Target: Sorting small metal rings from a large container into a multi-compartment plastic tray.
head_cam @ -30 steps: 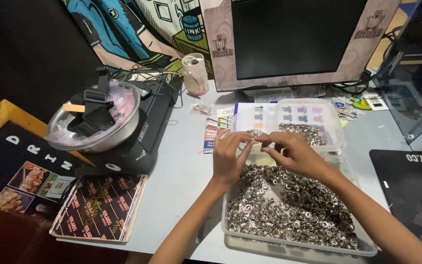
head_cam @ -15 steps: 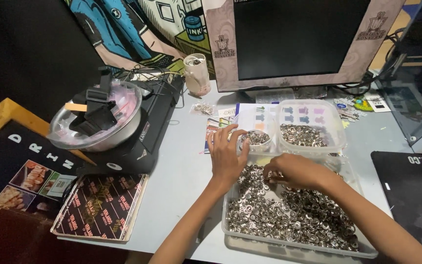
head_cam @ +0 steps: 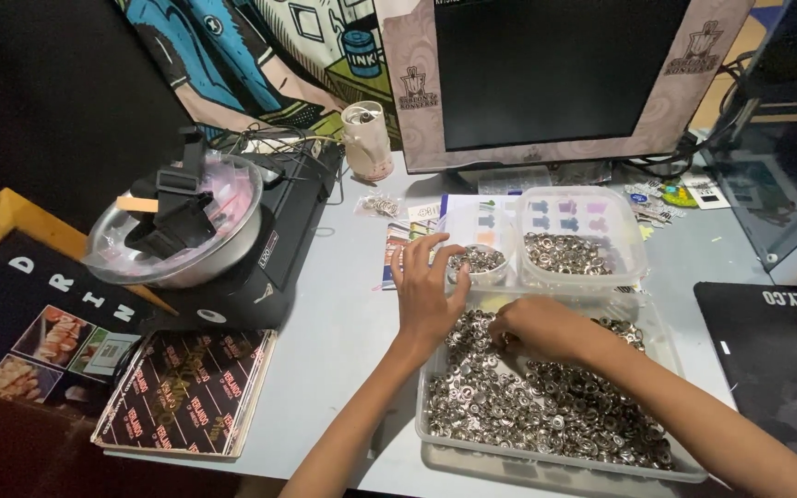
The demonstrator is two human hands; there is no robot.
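The right hand (head_cam: 537, 327) digs, fingers curled, into the snaps (head_cam: 546, 406) filling the tray (head_cam: 565, 461); whether it grips one, I cannot tell. The left hand (head_cam: 426, 290) rests open beside the small tub (head_cam: 481, 263). A careless scoop could spill snaps onto the table (head_cam: 343, 323).

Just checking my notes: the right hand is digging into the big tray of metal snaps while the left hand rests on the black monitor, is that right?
Not quite. The head view shows the left hand at the small round tub of snaps, not the monitor. The right hand is in the big tray.
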